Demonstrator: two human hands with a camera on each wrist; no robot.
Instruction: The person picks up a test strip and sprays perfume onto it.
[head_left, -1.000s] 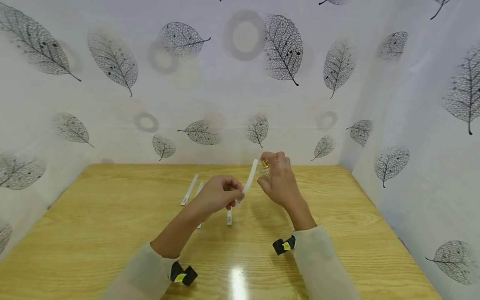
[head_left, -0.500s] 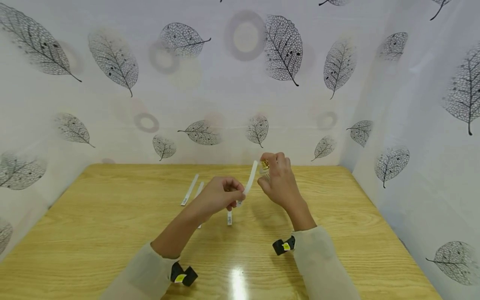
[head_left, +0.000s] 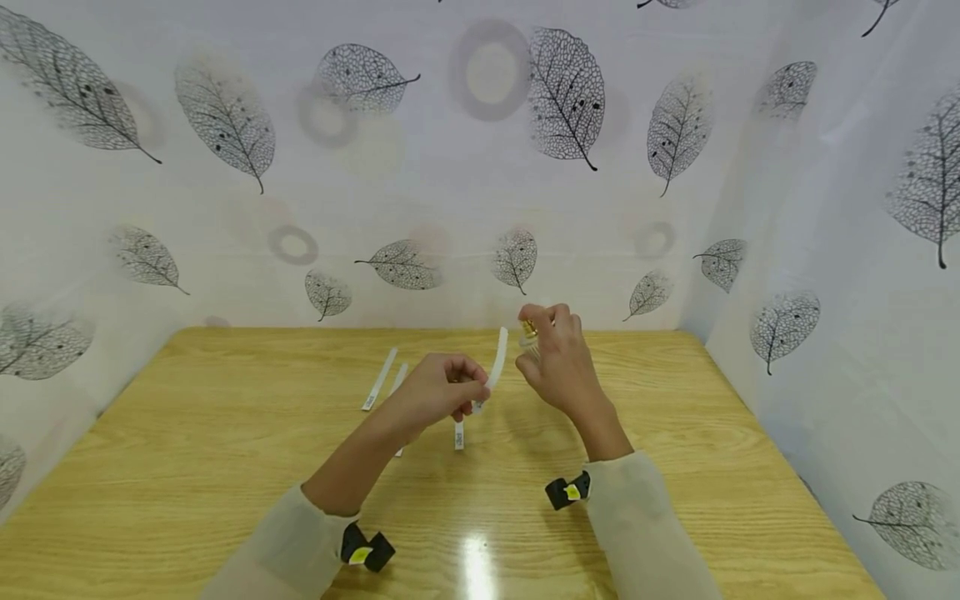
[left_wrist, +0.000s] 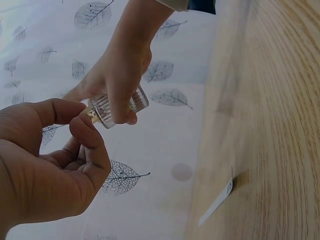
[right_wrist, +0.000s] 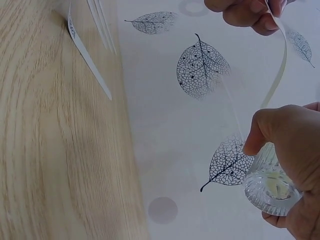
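My left hand [head_left: 441,390] pinches the lower end of a white paper test strip [head_left: 498,357] between thumb and fingers. The strip stands up with a slight bend, its free end close to the bottle. In my right hand [head_left: 561,367] is a ribbed clear glass perfume bottle [right_wrist: 270,192] with a gold neck [head_left: 529,327]. My index finger lies on top of its sprayer, while the thumb and other fingers wrap the glass. The right wrist view shows the bottle's base, with pale liquid inside. Seen from the left wrist, the bottle [left_wrist: 103,110] overlaps my left fingertips.
On the wooden table [head_left: 225,433] lie several more labelled white strips: one strip [head_left: 379,379] at the left, another strip [head_left: 400,377] partly behind my left arm, and a strip [head_left: 459,437] below my left hand. A leaf-patterned curtain [head_left: 450,183] closes the back and sides.
The upper end of the test strip has tipped left and slightly down, away from the bottle. Both hands have stayed nearly in place.
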